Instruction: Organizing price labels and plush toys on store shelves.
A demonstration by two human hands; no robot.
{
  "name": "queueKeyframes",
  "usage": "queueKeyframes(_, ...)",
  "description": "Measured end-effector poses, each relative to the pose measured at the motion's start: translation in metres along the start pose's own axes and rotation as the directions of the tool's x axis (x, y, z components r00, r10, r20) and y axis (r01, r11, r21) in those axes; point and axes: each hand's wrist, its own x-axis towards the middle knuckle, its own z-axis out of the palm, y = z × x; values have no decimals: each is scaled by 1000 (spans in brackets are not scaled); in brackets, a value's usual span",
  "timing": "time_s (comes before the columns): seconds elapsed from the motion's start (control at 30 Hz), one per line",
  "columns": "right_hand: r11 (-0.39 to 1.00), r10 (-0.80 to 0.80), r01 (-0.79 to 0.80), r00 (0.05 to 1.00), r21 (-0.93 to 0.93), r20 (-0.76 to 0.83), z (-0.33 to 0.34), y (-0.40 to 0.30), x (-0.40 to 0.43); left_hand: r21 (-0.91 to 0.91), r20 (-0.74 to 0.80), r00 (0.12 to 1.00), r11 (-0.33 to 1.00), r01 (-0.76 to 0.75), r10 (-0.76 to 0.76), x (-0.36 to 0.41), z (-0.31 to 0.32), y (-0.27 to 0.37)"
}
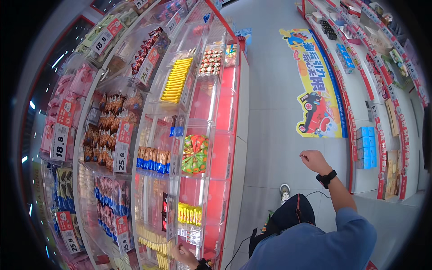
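My left hand (185, 255) is low in the picture at the shelf, fingers partly curled, in front of a clear bin of pale yellow wrapped snacks (153, 242). Silver-and-white packets (192, 238) lie just above it, with yellow packets (189, 214) further up. Whether its fingers touch or grip anything cannot be made out. Over the aisle floor, my right hand (314, 162) hangs with loosely curled fingers and nothing visible in it. A dark band sits on each wrist.
Tiered clear bins of wrapped snacks with price tags (122, 148) fill the left. A yellow-and-blue floor sticker (315, 84) lies in the grey aisle (270, 135). Red-edged shelves with light blue boxes (366, 147) stand right. A thin cable (238, 248) hangs beside my leg.
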Motion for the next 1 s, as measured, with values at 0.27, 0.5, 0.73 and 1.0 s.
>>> queueKeyframes(0.27,983,-111,104,993,-153,-35,6,-119,-87,82,-49,973,970,229,-226,-91,-111,-123)
queueKeyframes(0.5,984,-16,-27,972,-178,-234,61,-246,-335,-370,-17,998,928,52,-62,-163,-167,-283)
queueKeyframes(0.73,944,210,-253,956,-211,-205,179,-354,-647,-680,107,985,733,-24,132,-204,-253,-407)
queueKeyframes(1.0,934,240,-313,906,-170,-347,188,-417,-765,-737,218,959,675,41,180,-280,-304,-472)
